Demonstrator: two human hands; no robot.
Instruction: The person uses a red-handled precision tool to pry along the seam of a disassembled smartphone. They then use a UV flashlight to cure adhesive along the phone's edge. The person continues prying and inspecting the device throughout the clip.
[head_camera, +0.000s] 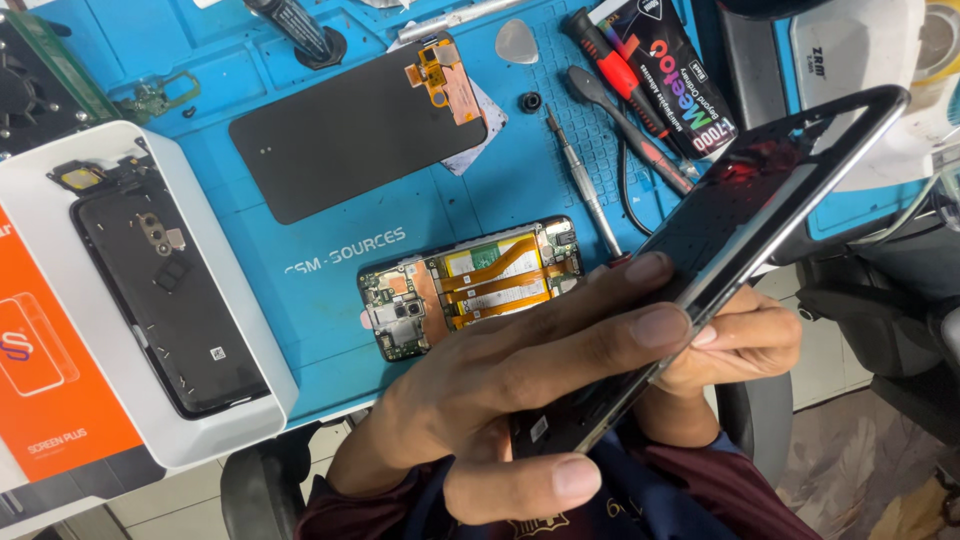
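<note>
Both hands hold a black phone frame (740, 250) tilted on edge above the blue mat (300, 230) on the counter. The left hand (500, 390) clamps its lower end, the right hand (735, 345) supports behind. Best pressed evenly along the rim — no twisting — with the frame running up-right out of the grip.

a phone repair workshop is showing here: an opened phone (470, 287) is lying on a blue work mat (300, 90) (screwdrivers (610, 75) and a glue tube (675, 75) sitting nearby).
</note>
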